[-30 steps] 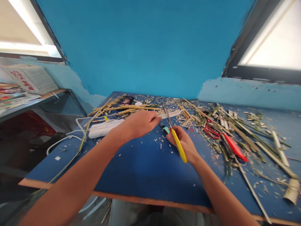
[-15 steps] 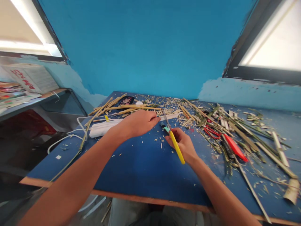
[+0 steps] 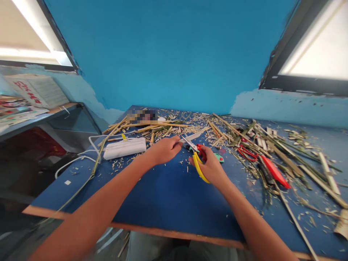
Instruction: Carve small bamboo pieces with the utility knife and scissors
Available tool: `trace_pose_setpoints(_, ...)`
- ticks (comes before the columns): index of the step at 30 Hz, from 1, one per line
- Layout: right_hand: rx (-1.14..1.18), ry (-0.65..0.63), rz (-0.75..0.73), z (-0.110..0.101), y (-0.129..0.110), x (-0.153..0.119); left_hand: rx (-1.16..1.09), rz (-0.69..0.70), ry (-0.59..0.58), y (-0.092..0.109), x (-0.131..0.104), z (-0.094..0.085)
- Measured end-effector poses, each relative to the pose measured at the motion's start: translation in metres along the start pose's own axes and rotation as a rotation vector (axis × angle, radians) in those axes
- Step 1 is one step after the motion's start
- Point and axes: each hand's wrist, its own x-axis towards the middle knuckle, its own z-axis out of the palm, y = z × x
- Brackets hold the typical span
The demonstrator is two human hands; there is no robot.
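Note:
My left hand [image 3: 166,149] is closed, its thumb and fingers pinching one end of a pale, flat strip [image 3: 196,134]. The strip points away to the right over the shavings; whether it is paper or split bamboo I cannot tell. In my right hand [image 3: 213,165] is a pair of scissors [image 3: 191,144] with a yellow and a red handle. Their blades are spread and point toward my left fingertips, right by the strip. A teal tool [image 3: 219,157] lies on the table behind my right hand, mostly hidden.
The blue table [image 3: 160,195] carries scattered shavings and bamboo sticks [image 3: 152,125]. At left are a white power strip [image 3: 125,148] and its cable. Red-handled scissors [image 3: 247,153], a red-handled tool [image 3: 275,172] and more bamboo [image 3: 282,156] lie at right. The blue wall [image 3: 174,54] rises behind.
The scissors have opened, so the red handle now shows beside the yellow one. Both hands have shifted slightly, my left one a little down and left, uncovering more of the power strip.

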Motion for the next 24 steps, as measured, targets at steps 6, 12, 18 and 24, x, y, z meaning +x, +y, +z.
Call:
trace_pose_setpoints(6, -0.094, 0.024, -0.081, 0.001, 0.012, -0.001, -0.135, 0.028, 0.096, -0.015, 0.001, 0.033)
trace_pose_setpoints(12, -0.181, -0.02, -0.106, -0.006, 0.004, -0.005, -0.185, 0.067, 0.1, -0.016, 0.001, 0.049)
trace_pose_setpoints(18, -0.175, -0.03, -0.112, -0.006, -0.001, -0.006, -0.16, 0.071, 0.12, -0.016, -0.001, 0.06)
trace_pose_setpoints(24, -0.172, 0.015, -0.106, -0.001, 0.0, -0.005, -0.153, 0.002, 0.107, -0.019, -0.002, 0.061)
